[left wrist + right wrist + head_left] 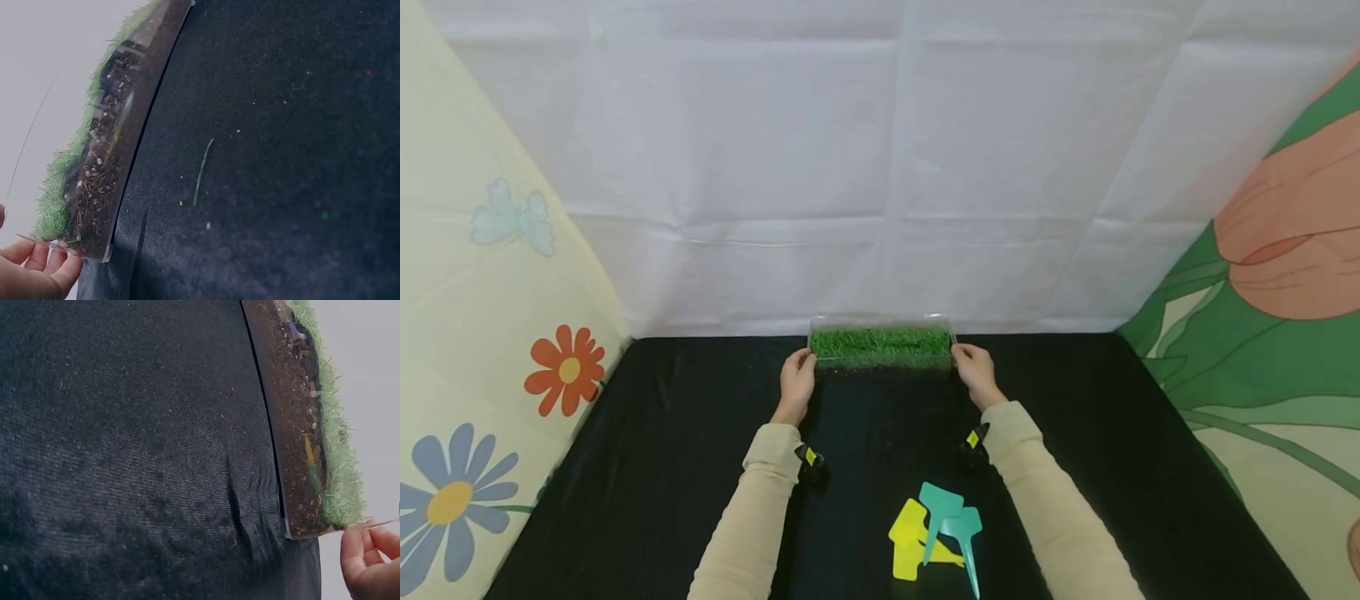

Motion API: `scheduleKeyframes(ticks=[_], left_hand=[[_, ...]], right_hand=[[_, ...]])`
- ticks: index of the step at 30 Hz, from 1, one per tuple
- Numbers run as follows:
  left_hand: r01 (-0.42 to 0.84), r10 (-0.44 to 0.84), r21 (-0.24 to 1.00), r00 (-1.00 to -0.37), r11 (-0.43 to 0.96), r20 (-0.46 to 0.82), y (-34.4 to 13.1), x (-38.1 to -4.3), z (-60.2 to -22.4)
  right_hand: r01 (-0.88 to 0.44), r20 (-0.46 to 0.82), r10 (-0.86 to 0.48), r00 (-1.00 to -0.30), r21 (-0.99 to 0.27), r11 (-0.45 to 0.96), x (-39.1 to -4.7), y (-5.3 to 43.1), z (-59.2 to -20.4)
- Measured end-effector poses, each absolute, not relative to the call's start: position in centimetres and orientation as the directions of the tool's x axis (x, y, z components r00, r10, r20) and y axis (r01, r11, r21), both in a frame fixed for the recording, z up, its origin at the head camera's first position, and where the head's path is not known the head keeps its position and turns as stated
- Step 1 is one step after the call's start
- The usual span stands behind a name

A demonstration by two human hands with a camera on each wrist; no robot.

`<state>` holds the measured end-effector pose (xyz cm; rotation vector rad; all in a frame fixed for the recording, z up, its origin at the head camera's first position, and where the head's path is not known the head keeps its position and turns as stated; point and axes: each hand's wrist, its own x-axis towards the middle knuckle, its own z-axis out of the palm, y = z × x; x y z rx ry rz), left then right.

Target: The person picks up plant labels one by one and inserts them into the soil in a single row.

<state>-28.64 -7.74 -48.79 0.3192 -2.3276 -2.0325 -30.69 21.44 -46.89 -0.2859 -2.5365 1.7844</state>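
A long clear plastic box [880,362] with green artificial-looking grass [880,340] on top stands at the far edge of the black cloth, by the white backdrop. Through its side wall, brown soil [94,194] with pale bits shows under the grass. My left hand [797,383] grips the box's left end wall, fingers at its edge. At the opposite end, my right hand [977,373] pinches the right end wall between thumb and fingers. In the right wrist view a yellow-and-green sliver [310,459] shows against the soil.
Teal T-shaped plant labels [942,500] overlap yellow ones [906,563] on the black cloth [700,467], between my forearms. A thin green strand [203,172] and scattered crumbs lie near the box. Flower-printed sheets [1262,350] flank both sides, and a white sheet [880,167] hangs behind.
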Motion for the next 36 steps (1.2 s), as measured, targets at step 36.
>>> scheduleKeyframes(ticks=[36], left_hand=[[-0.119,-0.168,0.982,-0.981,0.150,-0.093,-8.1,-27.2,-48.3]], right_hand=[[0.171,-0.146,0.103,-0.984,-0.939,0.298,-29.4,21.6,-46.3]])
